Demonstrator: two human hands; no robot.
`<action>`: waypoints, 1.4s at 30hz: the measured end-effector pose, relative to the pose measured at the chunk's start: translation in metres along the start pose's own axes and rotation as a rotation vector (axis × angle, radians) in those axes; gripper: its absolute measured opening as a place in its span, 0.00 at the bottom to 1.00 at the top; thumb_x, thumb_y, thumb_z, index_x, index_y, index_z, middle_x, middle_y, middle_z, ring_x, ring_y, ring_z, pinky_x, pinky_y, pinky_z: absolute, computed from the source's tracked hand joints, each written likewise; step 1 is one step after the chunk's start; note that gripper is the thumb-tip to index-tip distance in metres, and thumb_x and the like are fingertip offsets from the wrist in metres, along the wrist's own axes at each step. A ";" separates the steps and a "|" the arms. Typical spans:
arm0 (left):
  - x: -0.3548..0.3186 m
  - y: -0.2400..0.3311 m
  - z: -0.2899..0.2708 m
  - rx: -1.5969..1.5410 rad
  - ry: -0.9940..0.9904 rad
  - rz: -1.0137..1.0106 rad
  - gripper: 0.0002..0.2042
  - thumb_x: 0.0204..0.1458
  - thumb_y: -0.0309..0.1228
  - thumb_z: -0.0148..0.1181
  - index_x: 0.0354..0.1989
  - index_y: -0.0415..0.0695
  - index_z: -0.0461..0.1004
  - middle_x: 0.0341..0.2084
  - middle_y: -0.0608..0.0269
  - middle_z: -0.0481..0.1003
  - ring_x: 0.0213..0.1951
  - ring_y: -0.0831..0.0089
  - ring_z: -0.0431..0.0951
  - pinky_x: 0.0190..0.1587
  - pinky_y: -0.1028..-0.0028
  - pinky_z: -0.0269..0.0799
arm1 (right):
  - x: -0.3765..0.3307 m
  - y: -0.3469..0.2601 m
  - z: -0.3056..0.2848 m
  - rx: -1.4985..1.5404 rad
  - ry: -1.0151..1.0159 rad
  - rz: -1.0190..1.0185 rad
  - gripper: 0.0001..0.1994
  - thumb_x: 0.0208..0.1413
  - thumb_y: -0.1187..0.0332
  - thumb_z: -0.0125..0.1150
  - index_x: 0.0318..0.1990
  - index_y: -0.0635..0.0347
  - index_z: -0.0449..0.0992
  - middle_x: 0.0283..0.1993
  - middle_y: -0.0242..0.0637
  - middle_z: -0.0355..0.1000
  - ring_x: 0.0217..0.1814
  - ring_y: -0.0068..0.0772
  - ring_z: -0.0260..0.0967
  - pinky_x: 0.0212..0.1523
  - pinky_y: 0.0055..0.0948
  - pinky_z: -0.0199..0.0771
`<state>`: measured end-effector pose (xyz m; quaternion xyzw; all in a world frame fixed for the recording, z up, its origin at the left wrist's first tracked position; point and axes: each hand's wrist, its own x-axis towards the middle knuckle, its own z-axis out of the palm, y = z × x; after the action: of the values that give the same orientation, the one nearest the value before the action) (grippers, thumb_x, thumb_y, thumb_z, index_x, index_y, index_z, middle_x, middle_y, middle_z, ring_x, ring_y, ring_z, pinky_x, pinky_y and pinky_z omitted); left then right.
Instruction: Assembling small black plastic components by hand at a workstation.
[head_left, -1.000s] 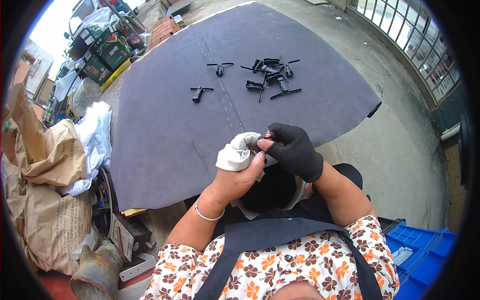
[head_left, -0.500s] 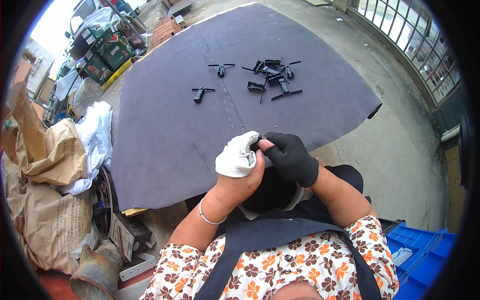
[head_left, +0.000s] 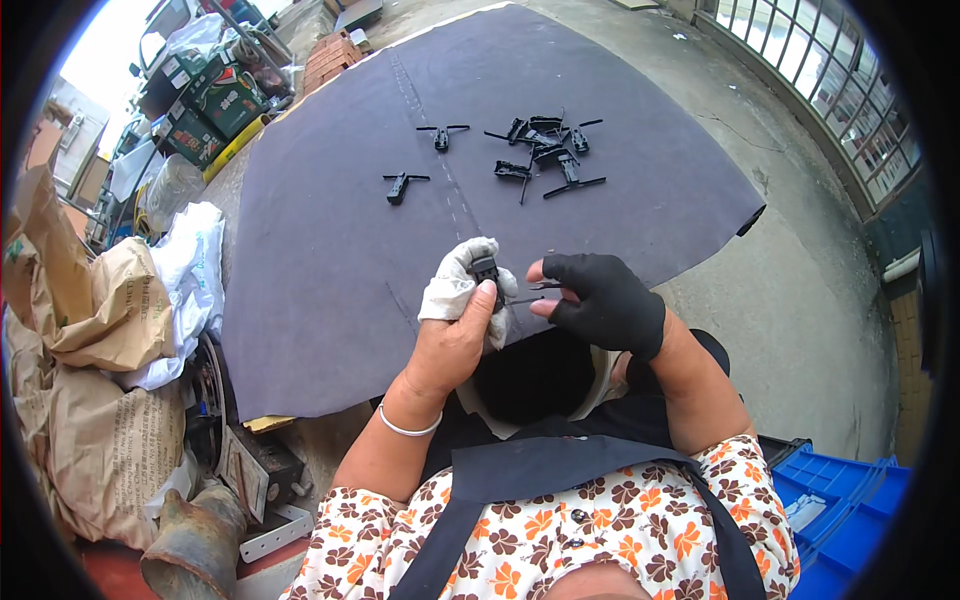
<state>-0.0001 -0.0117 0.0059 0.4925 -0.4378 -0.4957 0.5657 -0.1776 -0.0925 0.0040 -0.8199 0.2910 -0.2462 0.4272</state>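
My left hand [head_left: 465,300], in a white glove with the thumb bare, is closed round a small black plastic part [head_left: 486,270]. It stands upright between thumb and fingers, its lower end hidden. A thin dark rod runs from beside it toward my right hand [head_left: 595,300], which wears a black glove with bare fingertips. That hand's thumb and forefinger are apart, close to the rod's end; whether they touch it is too small to tell. Farther off lie a black T-shaped part [head_left: 398,188], a similar one [head_left: 442,139] and a cluster of black parts [head_left: 545,152].
A dark grey sheet covers the table [head_left: 330,270]. Brown paper sacks [head_left: 110,420] and a white plastic bag [head_left: 195,290] crowd its left side, above a rusty metal pipe [head_left: 195,545]. Blue crates [head_left: 850,520] stand at lower right. A dark round opening [head_left: 535,380] shows below my hands.
My hands have drawn apart: the right moved rightward and its fingers spread, while the left shifted slightly left. The black part in the left hand now shows. The parts on the table have not moved.
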 end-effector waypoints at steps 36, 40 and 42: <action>-0.017 0.001 0.011 0.642 -0.167 0.223 0.11 0.53 0.20 0.47 0.45 0.34 0.64 0.22 0.65 0.70 0.25 0.80 0.69 0.31 0.80 0.66 | 0.002 0.010 0.016 0.286 -0.156 -0.064 0.10 0.55 0.67 0.52 0.32 0.66 0.74 0.24 0.42 0.70 0.25 0.28 0.65 0.32 0.30 0.67; -0.012 0.047 -0.002 1.011 -0.416 0.023 0.23 0.52 0.40 0.55 0.50 0.36 0.64 0.33 0.45 0.75 0.35 0.48 0.75 0.40 0.62 0.70 | -0.002 0.013 -0.007 0.336 -0.318 -0.014 0.12 0.55 0.66 0.52 0.27 0.67 0.71 0.20 0.36 0.66 0.24 0.25 0.61 0.32 0.28 0.64; 0.003 0.049 -0.024 1.213 -0.272 0.016 0.19 0.50 0.42 0.56 0.45 0.41 0.71 0.32 0.48 0.76 0.37 0.51 0.76 0.41 0.63 0.70 | 0.000 0.012 -0.011 0.301 -0.245 0.034 0.12 0.55 0.66 0.52 0.26 0.67 0.70 0.19 0.35 0.64 0.24 0.25 0.59 0.30 0.28 0.63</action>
<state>0.0300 -0.0101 0.0515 0.6554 -0.7133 -0.2127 0.1283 -0.1878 -0.1044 -0.0007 -0.7656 0.2107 -0.1781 0.5811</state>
